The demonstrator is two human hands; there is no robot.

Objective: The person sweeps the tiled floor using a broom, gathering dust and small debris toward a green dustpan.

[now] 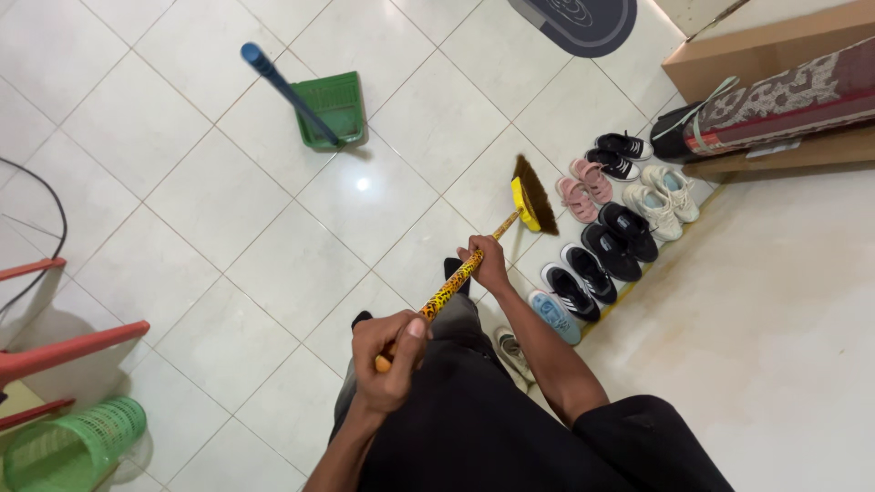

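Head view: looking down at a person sweeping.
Floor (228, 228): white tiles lying underfoot.
Shoes (611, 228): pairs lining up in a row at right, near the brush end.
Dustpan (333, 109): green, standing far left.
Broom (492, 241): spotted yellow handle slanting, bristles hovering beside the shoes.
Right hand (488, 264): grip closing around the mid handle.
Left hand (390, 357): grip wrapping the handle's near end.

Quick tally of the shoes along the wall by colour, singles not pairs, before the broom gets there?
Black shoes: 6, two of them with white stripes
Pink shoes: 2
Cream shoes: 2
Light blue shoe: 1
Total: 11 shoes beside the broom. One more pale shoe near the leg is mostly hidden and not counted.
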